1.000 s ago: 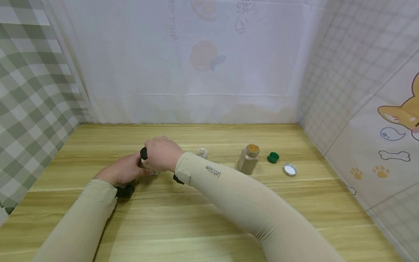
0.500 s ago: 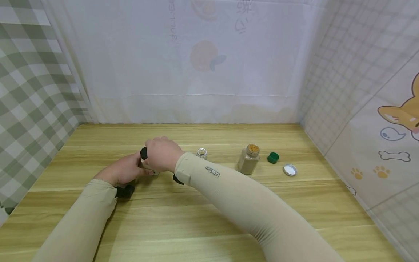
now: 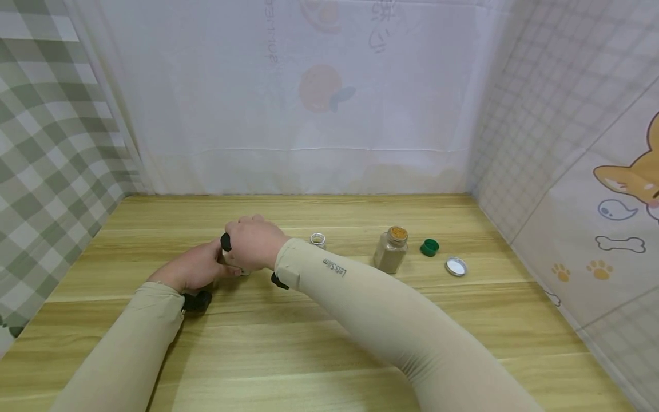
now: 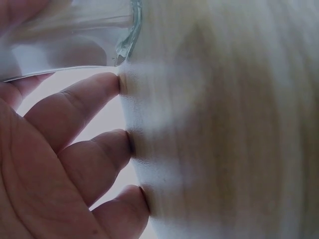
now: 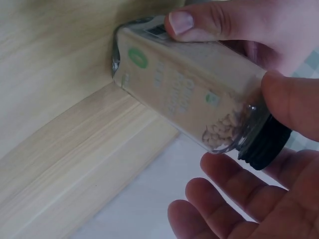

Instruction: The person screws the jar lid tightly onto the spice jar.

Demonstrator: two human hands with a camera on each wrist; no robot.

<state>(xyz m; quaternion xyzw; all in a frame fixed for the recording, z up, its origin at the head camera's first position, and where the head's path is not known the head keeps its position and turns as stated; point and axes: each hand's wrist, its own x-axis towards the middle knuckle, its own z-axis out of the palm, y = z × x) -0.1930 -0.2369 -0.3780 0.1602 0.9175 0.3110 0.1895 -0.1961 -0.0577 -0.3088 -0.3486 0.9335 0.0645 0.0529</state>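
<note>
A clear squarish seasoning jar (image 5: 169,84) with pale contents, several small tan lumps near its neck and a black cap (image 5: 264,144) stands on the wooden table, left of centre. My left hand (image 3: 193,268) holds the jar low on its body, thumb on one side; three of its fingertips touch the tabletop in the left wrist view. Above it, my right hand (image 3: 257,243) pinches the black cap between thumb and index finger, its other fingers loosely bent beside the jar. In the head view both hands hide most of the jar.
Behind my right forearm shows the rim of a small glass jar (image 3: 317,240). Farther right stand a jar of brownish powder (image 3: 389,257) with an orange-brown top, a green cap (image 3: 429,248) and a silver-rimmed lid (image 3: 456,266). Curtains surround the table (image 3: 288,355).
</note>
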